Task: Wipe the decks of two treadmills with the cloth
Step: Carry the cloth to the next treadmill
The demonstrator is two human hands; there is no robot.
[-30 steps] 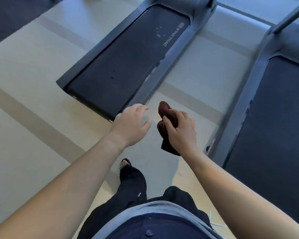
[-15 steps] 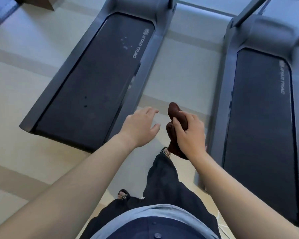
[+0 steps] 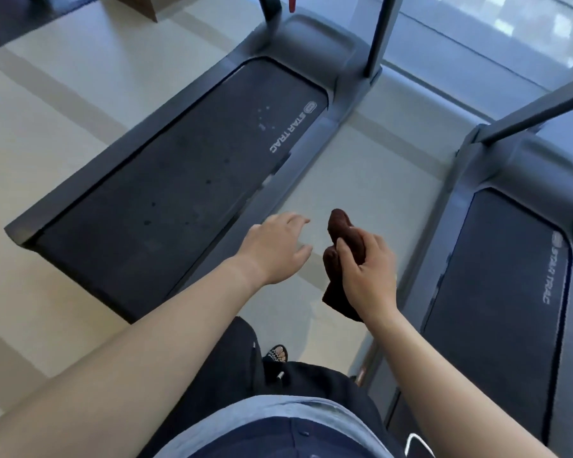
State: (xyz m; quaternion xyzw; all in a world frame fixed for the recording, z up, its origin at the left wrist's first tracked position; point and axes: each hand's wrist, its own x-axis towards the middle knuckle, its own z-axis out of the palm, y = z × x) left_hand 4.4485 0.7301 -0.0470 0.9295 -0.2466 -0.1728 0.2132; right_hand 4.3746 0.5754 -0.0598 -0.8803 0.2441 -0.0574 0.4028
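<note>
Two dark grey treadmills lie on the pale floor. The left treadmill's black deck [image 3: 179, 190] runs from lower left to upper right and carries a few small spots. The right treadmill's deck [image 3: 500, 292] fills the right side. My right hand [image 3: 368, 276] grips a bunched dark brown cloth [image 3: 343, 233] in the air over the floor strip between the two machines. My left hand [image 3: 275, 249] hovers just left of the cloth, fingers relaxed and holding nothing, near the left treadmill's right side rail.
Upright posts [image 3: 377, 34] rise from the left treadmill's front housing, and another post [image 3: 536, 110] slants up from the right one. My dark-trousered legs and a sandalled foot [image 3: 277, 353] stand on the floor between the machines. A brown block [image 3: 133, 4] sits at the top left.
The view has moved forward and lifted, bringing the treadmills' front housings and posts into sight. Both hands keep the same pose, the right still gripping the cloth.
</note>
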